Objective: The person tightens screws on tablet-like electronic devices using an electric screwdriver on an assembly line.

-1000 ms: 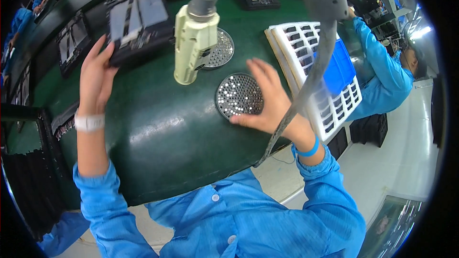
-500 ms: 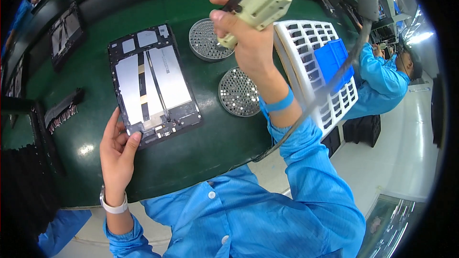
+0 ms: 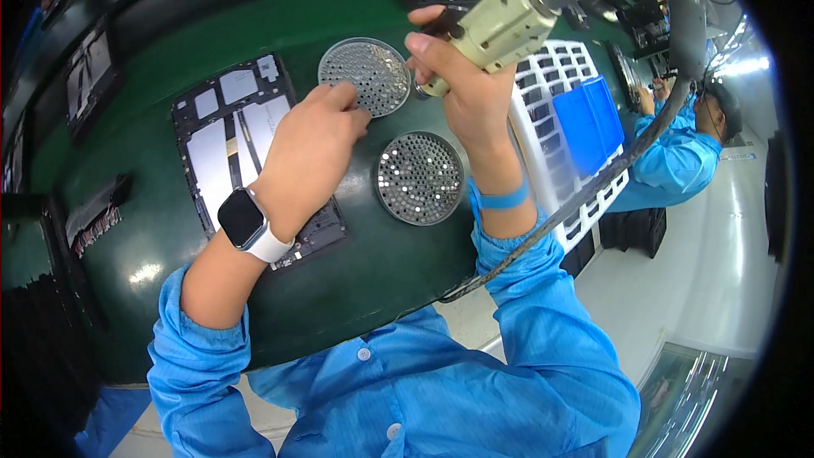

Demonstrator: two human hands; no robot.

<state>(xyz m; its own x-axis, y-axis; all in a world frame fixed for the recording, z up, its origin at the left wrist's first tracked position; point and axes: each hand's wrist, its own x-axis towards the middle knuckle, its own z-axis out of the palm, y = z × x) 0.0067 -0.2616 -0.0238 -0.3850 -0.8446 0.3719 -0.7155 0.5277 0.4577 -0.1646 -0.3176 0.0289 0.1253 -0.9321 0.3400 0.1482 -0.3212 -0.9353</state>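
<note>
A pale green electric screwdriver (image 3: 500, 30) is gripped in my right hand (image 3: 462, 76), raised at the right beside the far round dish. That perforated metal dish (image 3: 373, 64) is filled with small screws. My left hand (image 3: 309, 148), wearing a watch, reaches over an opened tablet (image 3: 203, 153) to the dish's near left edge. Its fingers are curled in, and the fingertips are mostly hidden, so what they pinch does not show. The tablet lies face down on the green table, its inner metal plates exposed. Closer to me sits a second round dish (image 3: 420, 178) with screws in its holes.
To the right stands a white foam tray (image 3: 543, 153) with a blue bin (image 3: 588, 123) on it. The screwdriver's cable (image 3: 585, 195) crosses over them. More opened tablets (image 3: 91, 76) lie at the far left and far edge. A co-worker in blue (image 3: 674, 153) sits at the right.
My left hand has let go of the tablet's lower left corner and moved up and right to the far dish. My right hand has shifted slightly right and down with the screwdriver.
</note>
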